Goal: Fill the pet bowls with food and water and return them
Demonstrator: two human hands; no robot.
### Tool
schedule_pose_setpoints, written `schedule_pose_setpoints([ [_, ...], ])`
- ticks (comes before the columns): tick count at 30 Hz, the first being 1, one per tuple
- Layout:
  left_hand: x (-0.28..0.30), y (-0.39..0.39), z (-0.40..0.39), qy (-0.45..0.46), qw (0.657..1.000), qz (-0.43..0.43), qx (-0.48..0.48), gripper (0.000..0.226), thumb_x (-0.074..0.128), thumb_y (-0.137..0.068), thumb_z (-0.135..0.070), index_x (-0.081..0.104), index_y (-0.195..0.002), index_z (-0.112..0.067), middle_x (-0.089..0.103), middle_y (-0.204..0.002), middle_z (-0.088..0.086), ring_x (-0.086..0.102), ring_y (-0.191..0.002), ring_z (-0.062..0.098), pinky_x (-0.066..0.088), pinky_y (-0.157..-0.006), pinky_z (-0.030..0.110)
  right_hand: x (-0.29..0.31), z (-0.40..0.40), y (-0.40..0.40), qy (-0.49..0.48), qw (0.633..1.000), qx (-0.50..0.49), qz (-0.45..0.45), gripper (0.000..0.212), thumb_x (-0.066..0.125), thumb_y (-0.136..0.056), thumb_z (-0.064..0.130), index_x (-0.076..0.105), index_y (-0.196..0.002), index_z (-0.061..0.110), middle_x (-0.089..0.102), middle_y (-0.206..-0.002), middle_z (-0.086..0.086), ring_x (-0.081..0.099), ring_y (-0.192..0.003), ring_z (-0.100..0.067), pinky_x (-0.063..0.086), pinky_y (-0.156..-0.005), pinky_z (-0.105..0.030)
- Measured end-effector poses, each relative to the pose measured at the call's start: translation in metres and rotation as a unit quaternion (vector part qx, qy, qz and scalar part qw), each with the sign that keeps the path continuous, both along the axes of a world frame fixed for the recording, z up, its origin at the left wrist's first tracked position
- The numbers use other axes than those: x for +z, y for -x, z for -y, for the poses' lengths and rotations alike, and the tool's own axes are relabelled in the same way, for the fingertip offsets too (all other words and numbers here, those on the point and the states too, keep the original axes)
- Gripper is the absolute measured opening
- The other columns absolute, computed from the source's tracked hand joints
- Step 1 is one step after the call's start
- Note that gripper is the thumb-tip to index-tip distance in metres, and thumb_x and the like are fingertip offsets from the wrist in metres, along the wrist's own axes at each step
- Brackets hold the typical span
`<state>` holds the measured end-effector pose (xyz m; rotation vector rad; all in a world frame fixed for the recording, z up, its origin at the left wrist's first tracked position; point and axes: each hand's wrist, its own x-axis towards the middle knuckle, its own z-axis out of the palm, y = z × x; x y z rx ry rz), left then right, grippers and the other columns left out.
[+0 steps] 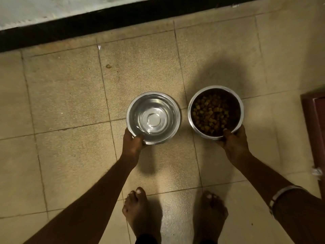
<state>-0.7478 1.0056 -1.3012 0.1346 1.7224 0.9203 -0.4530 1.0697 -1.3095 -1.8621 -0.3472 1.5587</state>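
Observation:
Two steel pet bowls are side by side over the tiled floor. The left bowl [153, 118] holds clear water; my left hand [132, 144] grips its near rim, thumb inside the edge. The right bowl [215, 112] is filled with brown kibble [210, 114]; my right hand [234, 144] grips its near rim, thumb over the edge. Whether the bowls touch the floor or hang just above it I cannot tell.
Beige floor tiles [70, 95] spread all around. A black skirting strip [105, 22] under a pale wall runs along the top. A dark red wooden edge [314, 124] stands at the right. My bare feet [140, 208] are just behind the bowls.

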Motion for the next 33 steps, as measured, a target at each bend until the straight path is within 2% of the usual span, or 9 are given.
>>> schedule_pose_setpoints([
  [8, -0.001, -0.005, -0.001, 0.003, 1.0, -0.015, 0.005, 0.048, 0.055, -0.091, 0.007, 0.047, -0.135, -0.012, 0.059, -0.12, 0.013, 0.06, -0.105, 0.028, 0.054, -0.05, 0.017, -0.006, 0.004, -0.002, 0.006, 1.0, 0.0, -0.011, 0.057, 0.051, -0.092, -0.002, 0.039, -0.14, 0.026, 0.046, -0.14, -0.003, 0.05, -0.124, -0.025, 0.051, -0.093, -0.053],
  [12, -0.003, -0.004, 0.002, -0.001, 1.0, -0.029, -0.01, 0.047, 0.058, -0.092, 0.003, 0.046, -0.134, -0.016, 0.06, -0.123, 0.009, 0.062, -0.111, 0.027, 0.057, -0.056, 0.021, -0.005, 0.005, -0.002, 0.003, 1.0, -0.001, -0.022, 0.056, 0.051, -0.093, 0.0, 0.038, -0.141, 0.025, 0.045, -0.141, -0.004, 0.05, -0.125, -0.025, 0.051, -0.094, -0.053],
  [16, -0.005, -0.003, 0.007, -0.007, 0.999, -0.042, -0.022, 0.045, 0.062, -0.093, -0.004, 0.046, -0.133, -0.018, 0.06, -0.115, -0.001, 0.062, -0.108, 0.022, 0.058, -0.057, 0.021, -0.007, 0.006, -0.002, 0.01, 1.0, -0.003, -0.013, 0.055, 0.053, -0.092, 0.001, 0.039, -0.14, 0.024, 0.045, -0.141, -0.004, 0.05, -0.125, -0.026, 0.051, -0.092, -0.053],
  [20, -0.009, -0.001, 0.012, -0.025, 0.998, -0.052, -0.031, 0.051, 0.062, -0.093, -0.005, 0.042, -0.14, -0.01, 0.057, -0.125, 0.006, 0.061, -0.111, 0.022, 0.06, -0.059, 0.021, -0.006, 0.006, -0.002, 0.016, 1.0, -0.001, -0.009, 0.053, 0.054, -0.093, 0.005, 0.038, -0.14, 0.023, 0.045, -0.141, -0.005, 0.051, -0.124, -0.026, 0.051, -0.094, -0.053],
  [23, -0.012, 0.0, 0.012, -0.003, 0.998, -0.056, -0.023, 0.049, 0.065, -0.092, -0.008, 0.043, -0.136, -0.01, 0.058, -0.122, 0.007, 0.06, -0.114, 0.027, 0.062, -0.063, 0.028, -0.003, 0.004, -0.002, 0.031, 0.999, -0.014, -0.02, 0.05, 0.053, -0.094, 0.009, 0.038, -0.14, 0.021, 0.047, -0.139, -0.005, 0.052, -0.122, -0.026, 0.051, -0.093, -0.051],
  [25, -0.012, 0.001, 0.012, 0.001, 0.998, -0.051, -0.027, 0.048, 0.065, -0.093, -0.008, 0.044, -0.136, -0.007, 0.058, -0.125, 0.013, 0.061, -0.115, 0.032, 0.061, -0.07, 0.037, -0.002, 0.003, -0.002, 0.042, 0.999, -0.017, -0.022, 0.048, 0.053, -0.094, 0.011, 0.038, -0.139, 0.02, 0.048, -0.137, -0.006, 0.054, -0.12, -0.027, 0.054, -0.088, -0.048],
  [27, -0.011, 0.003, 0.012, -0.022, 0.999, -0.026, -0.034, 0.043, 0.062, -0.094, -0.003, 0.046, -0.134, -0.004, 0.06, -0.125, 0.019, 0.064, -0.111, 0.035, 0.063, -0.071, 0.037, 0.0, 0.002, -0.003, 0.052, 0.998, -0.016, -0.013, 0.047, 0.055, -0.094, 0.015, 0.04, -0.138, 0.018, 0.05, -0.136, -0.008, 0.056, -0.117, -0.027, 0.057, -0.081, -0.044],
  [30, -0.003, 0.003, 0.01, 0.009, 0.999, -0.027, -0.046, 0.032, 0.059, -0.095, -0.005, 0.052, -0.126, 0.0, 0.062, -0.119, 0.021, 0.067, -0.102, 0.034, 0.064, -0.068, 0.035, 0.008, 0.0, -0.002, 0.065, 0.997, 0.007, 0.028, 0.048, 0.053, -0.095, 0.023, 0.037, -0.14, 0.019, 0.048, -0.137, -0.008, 0.055, -0.119, -0.029, 0.054, -0.089, -0.046],
  [33, 0.013, 0.0, 0.004, 0.116, 0.973, -0.167, -0.108, 0.043, 0.06, -0.091, -0.032, 0.05, -0.122, -0.003, 0.053, -0.129, 0.023, 0.059, -0.116, 0.037, 0.054, -0.095, 0.047, 0.034, -0.001, 0.001, 0.036, 0.971, 0.115, 0.207, 0.053, 0.045, -0.098, 0.033, 0.029, -0.144, 0.012, 0.042, -0.142, -0.011, 0.044, -0.129, -0.029, 0.04, -0.101, -0.037],
])
